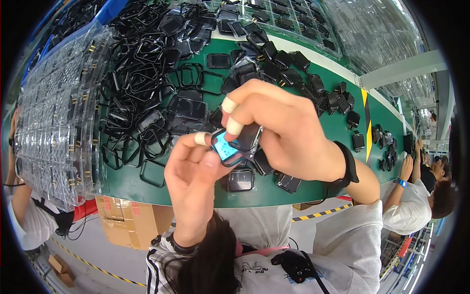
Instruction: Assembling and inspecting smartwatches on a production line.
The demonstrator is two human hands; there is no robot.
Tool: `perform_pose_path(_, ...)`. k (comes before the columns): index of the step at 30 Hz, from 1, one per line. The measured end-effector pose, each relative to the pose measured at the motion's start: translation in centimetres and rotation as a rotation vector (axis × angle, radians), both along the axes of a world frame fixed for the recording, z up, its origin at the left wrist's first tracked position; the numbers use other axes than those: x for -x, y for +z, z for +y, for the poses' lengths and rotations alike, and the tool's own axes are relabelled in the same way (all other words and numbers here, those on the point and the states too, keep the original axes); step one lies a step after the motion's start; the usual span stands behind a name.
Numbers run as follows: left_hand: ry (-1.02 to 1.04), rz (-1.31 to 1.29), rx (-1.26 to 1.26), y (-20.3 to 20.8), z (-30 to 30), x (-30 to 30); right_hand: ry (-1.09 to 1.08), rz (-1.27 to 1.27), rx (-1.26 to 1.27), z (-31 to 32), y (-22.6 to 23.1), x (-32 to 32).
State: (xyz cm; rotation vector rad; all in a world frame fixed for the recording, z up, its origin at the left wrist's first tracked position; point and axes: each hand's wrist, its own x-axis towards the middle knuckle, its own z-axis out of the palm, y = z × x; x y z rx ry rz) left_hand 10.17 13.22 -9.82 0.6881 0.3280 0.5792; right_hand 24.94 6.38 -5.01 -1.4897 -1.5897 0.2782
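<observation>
My left hand (190, 166) pinches a small square watch display (225, 147) between thumb and fingers. Its screen is lit blue inside a black frame. My right hand (293, 130) is curled over from the right, two fingertips at the display's upper edge. A dark, glossy square watch case (250, 138) sits under those curled fingers and seems held by them; my right thumb is mostly hidden. Pale finger cots cover several fingertips. Close below on the green table lie a watch case with a grey screen (240, 180) and another dark watch case (289, 183).
Black rectangular frames (142, 63) heap up on the table's left. Stacked clear plastic trays (58, 117) stand beyond them. More dark watch cases (316, 83) spread to the right, near a yellow-black tape strip (366, 125). A cardboard box (129, 220) sits below the edge. Other people work on both sides.
</observation>
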Motion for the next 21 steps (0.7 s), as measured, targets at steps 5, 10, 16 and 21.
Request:
perform_pose_path(5, 0.002, 0.066, -0.037, 0.2, -0.1, -0.1, -0.034, -0.025, -0.023, -0.3, -0.1, -0.1)
perform_pose_path(10, -0.021, 0.076, -0.059, 0.4, -0.1, -0.2, -0.001, -0.02, -0.047, -0.4, -0.6, -0.2)
perform_pose_path(16, -0.004, 0.093, -0.081, 0.1, -0.2, 0.2, 0.053, 0.085, -0.008, -0.6, 0.1, -0.1)
perform_pose_path(21, 0.055, 0.02, -0.123, 0.2, -1.0, 0.2, 0.022, 0.226, 0.065, -1.2, 0.7, 0.1)
